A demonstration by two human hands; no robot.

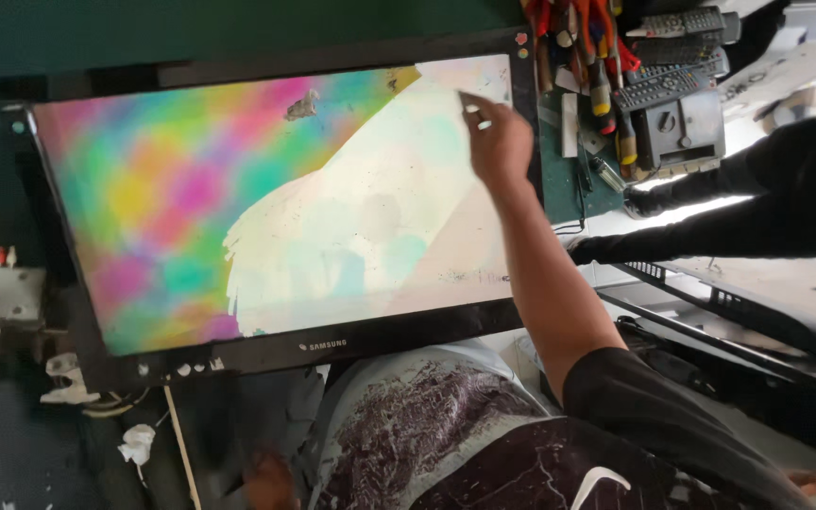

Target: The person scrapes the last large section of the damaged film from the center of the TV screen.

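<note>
At the upper right corner of the black-framed flat screen panel (276, 208), the right hand (498, 142) pinches its peeling film (465, 80); pull low, slowly, evenly. Left hand (271, 477) blurred, grip indeterminable.

Bright daylight right — glare, soft blur

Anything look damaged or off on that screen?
Yes. The flat screen shows blotchy rainbow colours on its left part, while a pale, ragged-edged patch covers the right, like a film partly peeled off. The right hand pinches at the top right corner.
</note>
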